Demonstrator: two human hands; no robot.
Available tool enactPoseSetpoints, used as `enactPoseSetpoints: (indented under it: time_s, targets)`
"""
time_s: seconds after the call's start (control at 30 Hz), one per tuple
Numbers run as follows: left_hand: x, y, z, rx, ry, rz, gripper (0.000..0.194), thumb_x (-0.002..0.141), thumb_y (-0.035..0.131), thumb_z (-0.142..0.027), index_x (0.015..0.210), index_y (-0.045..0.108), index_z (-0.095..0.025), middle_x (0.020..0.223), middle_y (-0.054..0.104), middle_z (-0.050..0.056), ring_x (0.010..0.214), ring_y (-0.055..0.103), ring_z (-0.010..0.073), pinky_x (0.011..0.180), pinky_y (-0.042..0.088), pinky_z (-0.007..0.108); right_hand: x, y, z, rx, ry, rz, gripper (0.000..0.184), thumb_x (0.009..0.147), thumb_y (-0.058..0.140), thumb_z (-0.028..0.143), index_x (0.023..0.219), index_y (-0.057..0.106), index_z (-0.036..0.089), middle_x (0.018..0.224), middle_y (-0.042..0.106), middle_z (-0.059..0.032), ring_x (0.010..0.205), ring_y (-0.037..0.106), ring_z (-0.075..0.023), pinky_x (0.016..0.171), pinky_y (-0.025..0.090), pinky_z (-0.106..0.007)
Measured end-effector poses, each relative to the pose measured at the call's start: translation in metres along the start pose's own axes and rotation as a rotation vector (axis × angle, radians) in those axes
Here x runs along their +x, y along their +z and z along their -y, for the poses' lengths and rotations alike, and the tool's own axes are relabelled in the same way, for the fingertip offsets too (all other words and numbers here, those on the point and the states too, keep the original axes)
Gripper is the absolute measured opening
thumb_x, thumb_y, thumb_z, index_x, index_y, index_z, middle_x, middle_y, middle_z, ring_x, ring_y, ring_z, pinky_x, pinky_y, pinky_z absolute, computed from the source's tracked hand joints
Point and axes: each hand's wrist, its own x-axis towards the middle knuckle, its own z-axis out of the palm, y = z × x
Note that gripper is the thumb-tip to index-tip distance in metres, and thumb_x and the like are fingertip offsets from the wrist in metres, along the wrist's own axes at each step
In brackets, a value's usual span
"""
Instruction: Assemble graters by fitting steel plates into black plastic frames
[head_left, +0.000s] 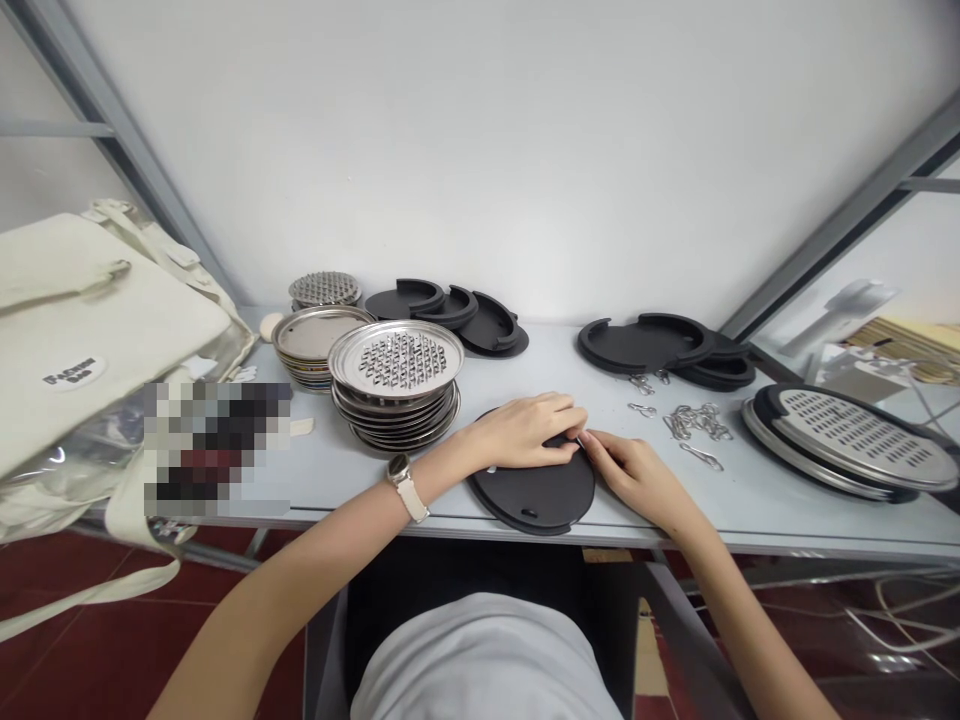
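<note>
A flat black round holder [536, 490] lies at the table's front edge, with a small hole near its lower rim. My left hand [529, 430], with a pale-strapped watch at the wrist, lies across its far part, fingers curled over and gripping it. At the holder's right edge, my right hand [630, 475] is closed in a pinch against my left fingertips. Whatever sits between those fingers is too small and covered to make out. To the right lies a loose pile of small metal spring clips [697, 422], with one single clip [701, 457] nearer me.
Left of my hands stands a stack of round metal grater plates [397, 358], beside stacked metal discs [319, 335]. More black holders [645, 342] lie along the wall. Assembled graters [862, 430] are at right. A cream bag [97, 330] fills the left end.
</note>
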Motion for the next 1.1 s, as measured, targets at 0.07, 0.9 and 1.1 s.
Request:
enactPoseSetpoints:
  time_s: [0.07,0.9,1.1]
  targets:
    - [-0.0002,-0.0002,0.0,-0.002,0.006,-0.001,0.003,0.088,0.051,-0.022,0.087,0.053,-0.019,0.089,0.053,0.004,0.082,0.052,0.0176,0.072,0.042,0.03,-0.0002,-0.0003,0.0002,-0.003,0.003,0.0,0.044,0.099,0.029,0.045,0.087,0.063,0.019,0.068,0.067,-0.0017,0.061,0.058,-0.0182,0.06,0.039,-0.027]
    - [-0.0005,0.0013,0.0021,0.024,0.037,-0.001,0.003,0.088,0.05,-0.022,0.087,0.051,-0.019,0.089,0.053,0.004,0.081,0.051,0.0176,0.071,0.042,0.029,-0.0011,-0.0011,0.0012,0.009,0.003,0.009,0.043,0.1,0.03,0.044,0.086,0.063,0.019,0.073,0.07,-0.0024,0.065,0.06,-0.0187,0.063,0.041,-0.027]
    - [-0.0001,0.0019,0.0021,0.024,0.027,-0.002,0.004,0.088,0.05,-0.022,0.088,0.052,-0.019,0.089,0.053,0.004,0.081,0.052,0.0177,0.071,0.041,0.029,-0.0008,-0.0012,0.0014,0.01,0.003,0.013,0.043,0.1,0.03,0.044,0.085,0.062,0.019,0.07,0.068,-0.0019,0.062,0.057,-0.0171,0.061,0.04,-0.026]
